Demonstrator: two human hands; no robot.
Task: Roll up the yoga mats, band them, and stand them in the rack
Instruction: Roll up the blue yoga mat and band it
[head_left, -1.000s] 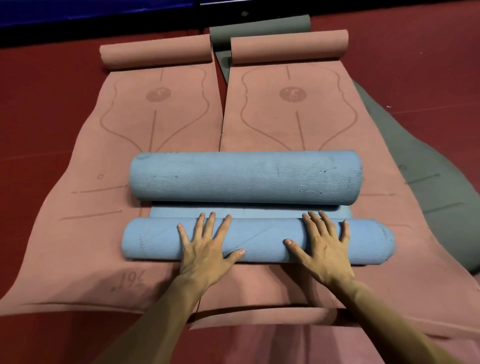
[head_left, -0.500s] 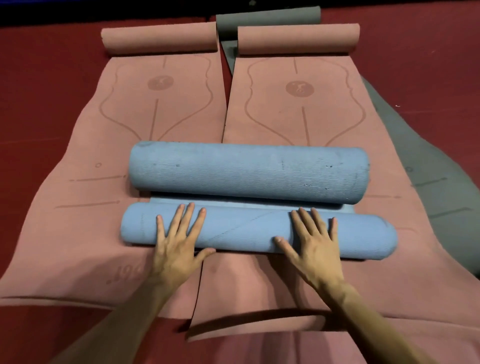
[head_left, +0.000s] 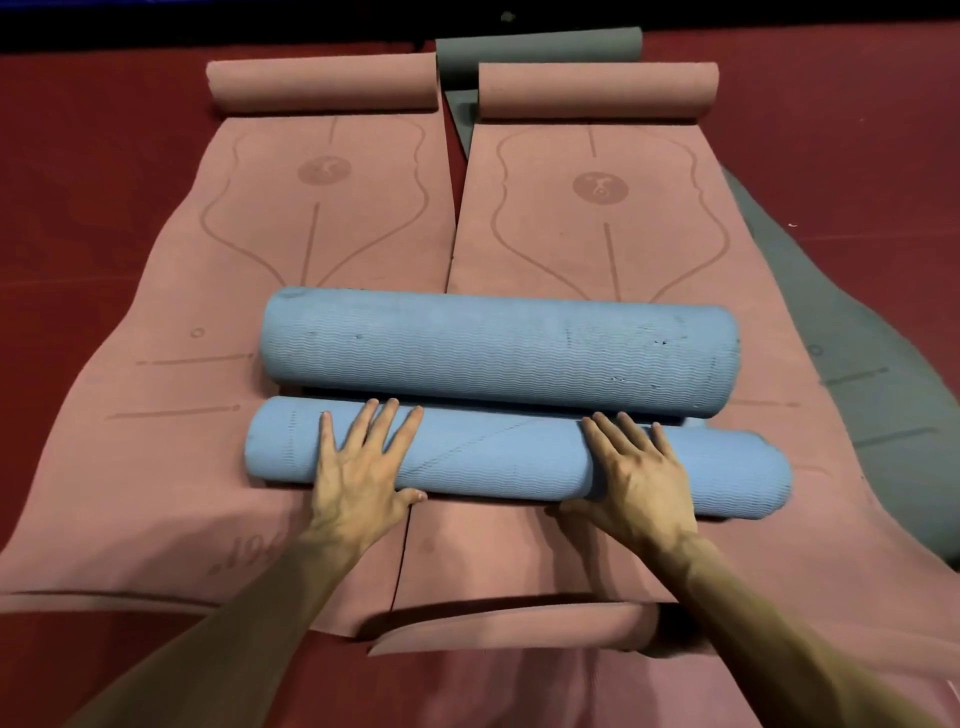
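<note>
A blue yoga mat lies across two pink mats, rolled from both ends into two rolls. The far roll (head_left: 498, 353) is thicker. The near roll (head_left: 498, 457) now touches it, and almost no flat strip shows between them. My left hand (head_left: 363, 467) presses flat on the near roll left of centre, fingers straight and spread. On the same roll right of centre lies my right hand (head_left: 634, 473), fingers straight, thumb at the roll's near edge.
Two pink mats (head_left: 322, 234) (head_left: 597, 244) lie side by side on the red floor, their far ends rolled up. A grey mat (head_left: 857, 364) lies under them to the right, its rolled end (head_left: 535, 52) at the back. A curled pink mat edge (head_left: 509, 618) rises near me.
Both hands have pushed the near blue roll away from me. The flat blue strip between the two rolls has shrunk until the rolls meet. My left hand shifted leftward along the roll.
</note>
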